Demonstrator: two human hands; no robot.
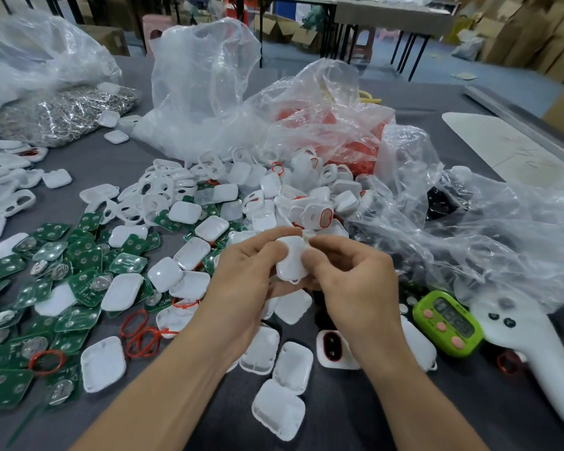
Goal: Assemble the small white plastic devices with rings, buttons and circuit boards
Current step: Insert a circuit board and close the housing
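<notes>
Just above the middle of the frame, both hands hold one white shell (292,260) clear of the counter (355,411). The left hand (241,278) cups it from the left and below, with the thumb pressed on its smooth face. The right hand (352,288) has its thumb on the shell's right edge, and its curled fingers (319,242) pinch the top corner, where a small tab or loop seems to sit. What lies under the shell is hidden.

This looks like the closing or seating step of one device. To do it well, the left hand should act as the steady cradle while the right does the fine work at the corner. Press evenly around the rim rather than at one point, so the halves meet flush and no ring gets nipped in the seam. A check along the edge for a gap would show whether it has closed.

The next parts are near: green circuit boards (82,283) at the left of the frame, red rings (137,323) at lower left, and empty shells (103,364) along the bottom. A green timer (448,323) sits at the right
</notes>
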